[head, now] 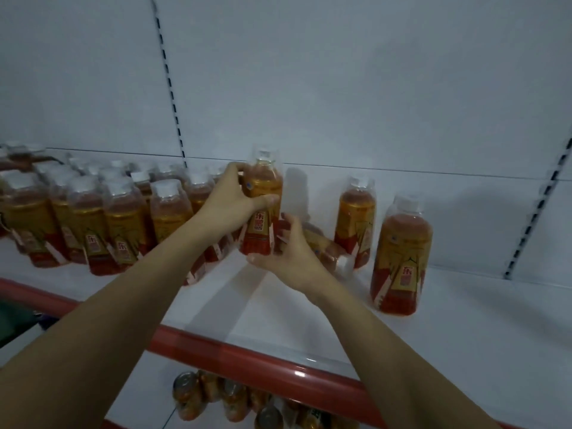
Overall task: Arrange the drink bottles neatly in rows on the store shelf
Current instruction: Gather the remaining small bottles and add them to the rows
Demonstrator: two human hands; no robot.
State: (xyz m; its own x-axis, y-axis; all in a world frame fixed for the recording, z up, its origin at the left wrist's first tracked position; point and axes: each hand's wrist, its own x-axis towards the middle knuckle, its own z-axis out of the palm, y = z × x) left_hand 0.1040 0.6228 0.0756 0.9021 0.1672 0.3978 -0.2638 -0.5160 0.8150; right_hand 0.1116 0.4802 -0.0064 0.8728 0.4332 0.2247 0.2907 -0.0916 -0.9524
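Observation:
My left hand [230, 199] is shut around the upper body of an upright orange drink bottle [261, 209] with a clear cap, standing at the right end of the rows. My right hand [286, 252] reaches in just below it, fingers spread, touching a bottle lying on its side [328, 250] on the white shelf [278, 311]; whether it grips that bottle is unclear. Several matching bottles [93, 218] stand in rows on the left. Two more bottles stand apart on the right, one further back [356, 218] and one nearer [402, 258].
A red rail [247, 360] runs along the shelf's front edge. Below it, several cans [223, 397] sit on a lower shelf. White back panels with slotted uprights [170, 85] rise behind the bottles.

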